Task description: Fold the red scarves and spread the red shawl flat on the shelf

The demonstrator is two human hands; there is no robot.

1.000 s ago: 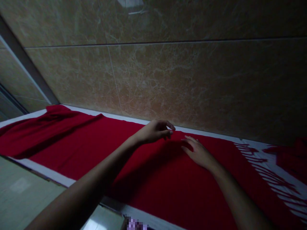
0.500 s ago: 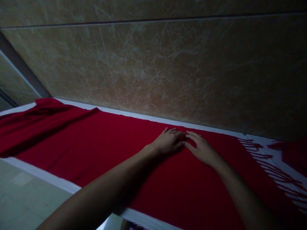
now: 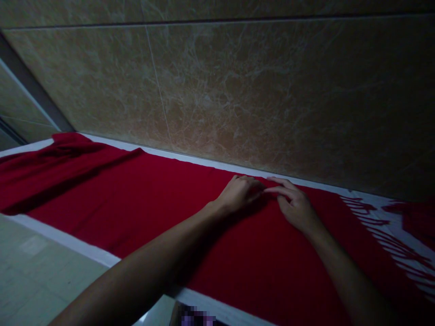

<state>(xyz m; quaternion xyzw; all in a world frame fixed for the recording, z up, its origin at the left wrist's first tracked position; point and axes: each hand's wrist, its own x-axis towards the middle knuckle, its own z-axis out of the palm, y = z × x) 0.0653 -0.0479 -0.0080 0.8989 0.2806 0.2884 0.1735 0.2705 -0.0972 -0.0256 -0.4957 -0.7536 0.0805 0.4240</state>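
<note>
A red fringed scarf (image 3: 163,199) lies spread lengthwise on a long white surface. Near its far edge, my left hand (image 3: 239,194) is bent at the knuckles, with its fingers closed and pointing right. Whatever those fingertips may pinch is too small or dark to make out. Close on the right is my right hand (image 3: 295,206), its fingers stretched out and apart over the cloth. One of its fingertips meets or nearly meets the left fingertips. The scarf's fringe (image 3: 387,240) hangs loose at the right end.
Along the far side stands a brown marbled tile wall (image 3: 217,90). The white surface's rim (image 3: 74,237) shows along the near side, above a pale tiled floor (image 3: 30,271). Bunched cloth folds (image 3: 71,145) lie at the left. Another dark red cloth (image 3: 418,222) sits far right.
My left hand has gone from lying flatter to bent with the fingers drawn in. My right hand has shifted slightly right and straightened its fingers. The view has tilted a little.
</note>
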